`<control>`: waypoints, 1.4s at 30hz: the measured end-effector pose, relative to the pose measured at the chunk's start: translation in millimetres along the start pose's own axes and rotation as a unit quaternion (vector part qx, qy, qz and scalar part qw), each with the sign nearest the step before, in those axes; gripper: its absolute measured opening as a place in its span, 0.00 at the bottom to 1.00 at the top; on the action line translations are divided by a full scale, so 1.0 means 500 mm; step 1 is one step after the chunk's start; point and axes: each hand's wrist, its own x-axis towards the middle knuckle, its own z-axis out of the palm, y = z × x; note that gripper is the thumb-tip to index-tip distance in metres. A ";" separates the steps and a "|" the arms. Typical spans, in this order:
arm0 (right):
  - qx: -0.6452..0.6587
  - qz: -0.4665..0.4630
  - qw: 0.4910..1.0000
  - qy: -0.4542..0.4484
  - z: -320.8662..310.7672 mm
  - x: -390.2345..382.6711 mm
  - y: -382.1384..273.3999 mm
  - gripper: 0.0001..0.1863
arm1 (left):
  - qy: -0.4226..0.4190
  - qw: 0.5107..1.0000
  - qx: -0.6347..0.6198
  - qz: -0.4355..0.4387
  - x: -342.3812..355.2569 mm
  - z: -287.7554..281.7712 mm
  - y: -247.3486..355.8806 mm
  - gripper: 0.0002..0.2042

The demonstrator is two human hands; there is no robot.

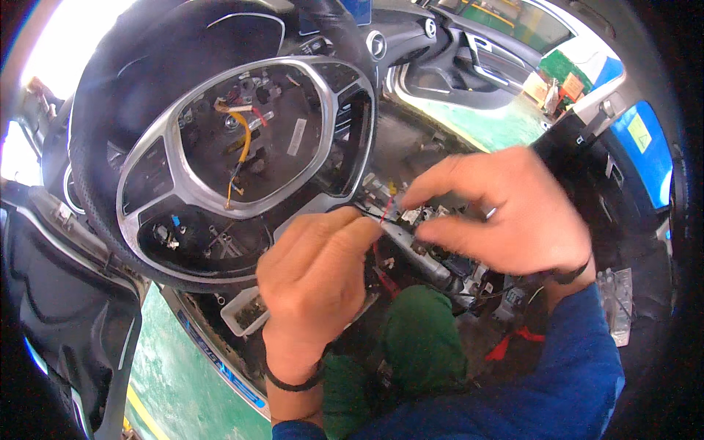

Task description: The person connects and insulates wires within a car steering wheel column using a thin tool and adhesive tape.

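Just right of the picture's centre, the thin red wire [387, 207] runs up toward 1 o'clock from the fingertips of the bare left hand [314, 268], whose fingers are pinched narrowly on it; the thumb is mostly hidden behind the knuckles, and so is the wire's lower course. At 3 o'clock the bare right hand [510, 213] is blurred, its thumb and forefinger moderately parted near the wire; a small silvery glint shows by its curled fingers, and I cannot tell whether it is something held. Beneath both hands lies a stripped console of grey metal and dark plastic parts [419, 258], partly covered by them and too cluttered to sort out. Toward 10 o'clock stands a black steering wheel with silver trim [183, 165], its rim cut off by the upper edge; in its uncovered middle curves a thick yellow cable [246, 138]. At 7 o'clock a pale grey plastic tray [233, 317] is partly hidden by the left hand, its dark contents unclear. Near 6 o'clock a green-trousered knee [424, 337] blocks part of the floor; at 5 o'clock lies a crumpled bright red strip [504, 345], and at 4 o'clock a clear plastic piece [622, 308] sits beside the blue sleeve [568, 367].
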 end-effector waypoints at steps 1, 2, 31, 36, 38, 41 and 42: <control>0.057 0.035 0.998 -0.017 -0.019 0.008 0.004 0.14 | -0.001 1.000 0.007 -0.005 -0.001 -0.001 0.001 0.07; 0.096 0.083 0.992 -0.019 -0.052 0.004 -0.002 0.14 | -0.007 1.000 -0.026 0.012 0.006 0.009 0.005 0.07; -0.243 -0.161 0.947 0.138 0.045 0.026 0.060 0.07 | 0.216 0.948 0.009 -0.234 0.002 -0.080 -0.027 0.13; -0.046 -0.101 0.985 0.132 0.076 0.056 0.063 0.06 | 0.129 0.950 0.065 -0.278 0.016 -0.064 -0.025 0.23; 0.040 -0.069 0.990 0.119 0.091 0.071 0.052 0.06 | 0.097 0.947 0.041 -0.305 0.016 -0.055 -0.027 0.24; 0.133 -0.037 0.986 0.090 0.095 0.092 0.044 0.08 | 0.111 0.931 -0.034 -0.347 0.011 -0.047 -0.033 0.21; 0.179 0.011 0.982 0.057 0.093 0.099 0.036 0.09 | 0.109 0.932 -0.030 -0.346 0.013 -0.047 -0.031 0.21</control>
